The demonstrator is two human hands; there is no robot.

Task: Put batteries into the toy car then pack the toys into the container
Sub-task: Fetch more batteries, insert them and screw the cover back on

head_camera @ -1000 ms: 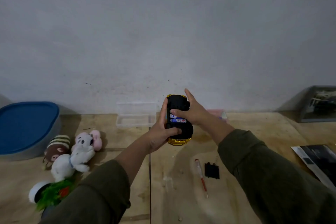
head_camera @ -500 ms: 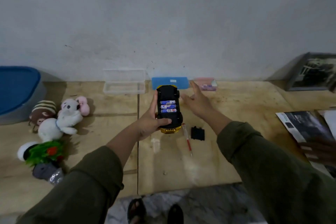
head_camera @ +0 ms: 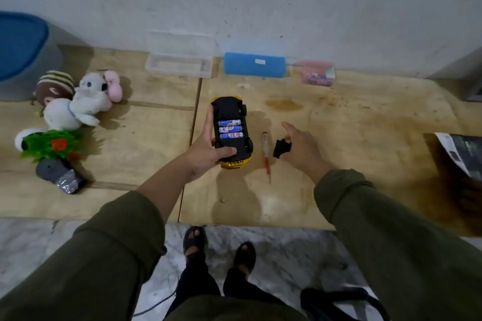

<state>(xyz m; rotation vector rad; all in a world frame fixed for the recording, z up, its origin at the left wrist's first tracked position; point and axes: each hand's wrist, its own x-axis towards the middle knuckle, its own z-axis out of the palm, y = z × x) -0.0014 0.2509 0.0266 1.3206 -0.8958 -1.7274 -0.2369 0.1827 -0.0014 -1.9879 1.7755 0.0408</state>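
My left hand (head_camera: 206, 154) grips the yellow toy car (head_camera: 229, 112) upside down just above the wooden table (head_camera: 339, 138). Its black underside faces up, and three blue batteries (head_camera: 230, 129) lie in the uncovered compartment. My right hand (head_camera: 305, 151) is to the right of the car, fingertips pinching the small black battery cover (head_camera: 280, 150), which is tilted off the table. A red-handled screwdriver (head_camera: 266, 156) lies between car and cover. Plush toys (head_camera: 78, 104) are heaped at the left beside a grey container with a blue lid (head_camera: 20, 47).
A green toy (head_camera: 49, 144) and a grey object (head_camera: 60, 176) lie below the plush toys. Against the wall stand a clear box (head_camera: 180, 65), a blue case (head_camera: 254, 64) and a pink box (head_camera: 317, 77). A magazine (head_camera: 461, 154) lies far right. My feet (head_camera: 193, 240) are below the table edge.
My head tilted down, so the floor and my feet came into view. My right hand left the car and dropped to the battery cover. The left hand lowered the car toward the table.
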